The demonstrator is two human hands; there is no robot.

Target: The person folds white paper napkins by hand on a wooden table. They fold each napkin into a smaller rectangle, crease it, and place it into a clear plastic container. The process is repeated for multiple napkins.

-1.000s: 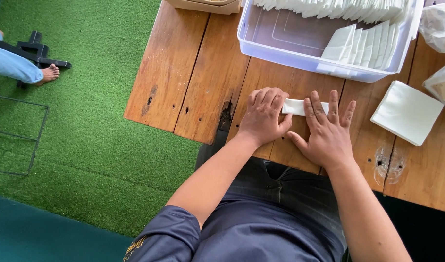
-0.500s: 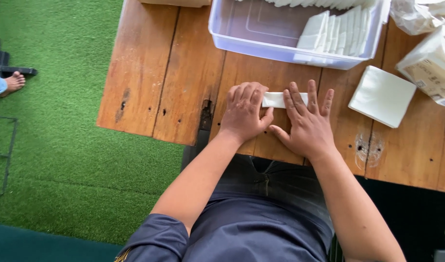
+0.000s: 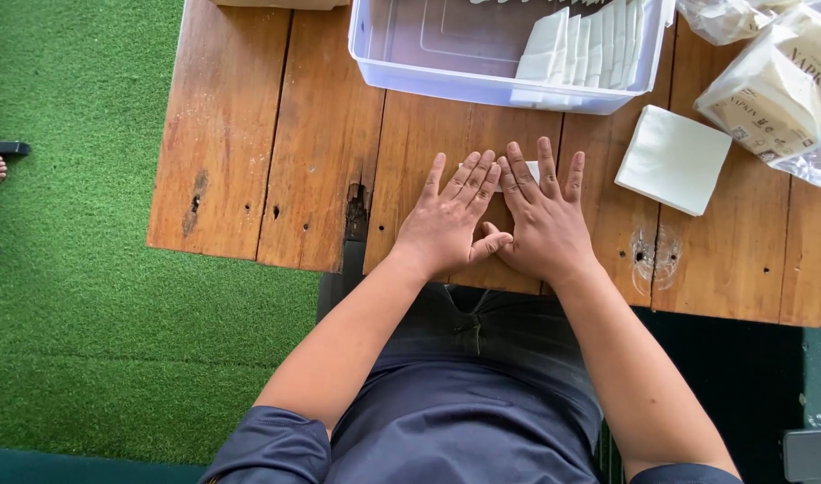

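Clear bin (image 3: 410,67) just beyond flattened hands (image 3: 495,224).

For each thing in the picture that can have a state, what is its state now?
left hand: flat, pressing on the folded napkin
right hand: flat, pressing on the same napkin
folded napkin: almost wholly covered by both hands
plastic bin: open, no lid on, a row of folded napkins standing inside
napkin stack: unfolded, lying flat on the wooden table
napkin package: whether opened cannot be told
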